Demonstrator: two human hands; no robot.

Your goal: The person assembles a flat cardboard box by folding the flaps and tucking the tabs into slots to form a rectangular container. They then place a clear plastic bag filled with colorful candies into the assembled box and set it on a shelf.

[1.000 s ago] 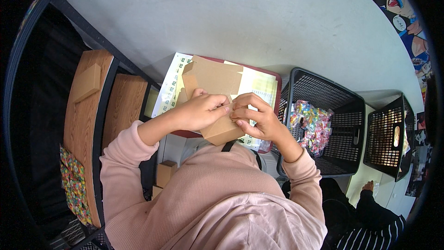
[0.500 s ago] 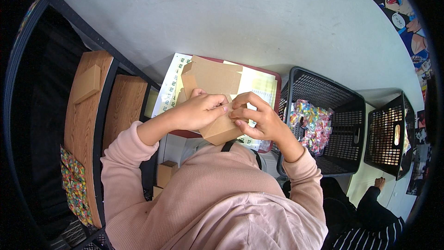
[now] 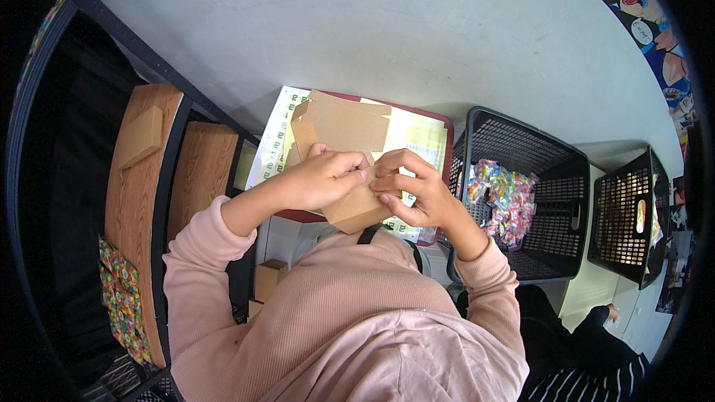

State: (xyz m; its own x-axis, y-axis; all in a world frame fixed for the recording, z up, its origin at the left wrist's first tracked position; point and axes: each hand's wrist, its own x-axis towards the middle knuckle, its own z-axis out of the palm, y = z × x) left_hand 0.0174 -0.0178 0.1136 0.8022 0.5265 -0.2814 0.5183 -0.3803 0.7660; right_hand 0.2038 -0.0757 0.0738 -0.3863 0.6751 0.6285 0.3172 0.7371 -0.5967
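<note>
Box (image 3: pixel 356 207), brown card, held above tray's (image 3: pixel 444 120) near edge; left hand (image 3: pixel 324 177) and right hand (image 3: pixel 413 192) pinch its flap, steadying the fold.

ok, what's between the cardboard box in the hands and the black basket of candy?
Head view: the right hand and wrist, then the edge of the red tray with its printed sheet under the cardboard box. The basket stands just past the tray.

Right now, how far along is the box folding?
Partly done. The box already has shape, but its flap stands open. In hand: the left hand and right hand pinch it at one edge. Left: the candy sits in the basket; nothing visible inside the box.
</note>
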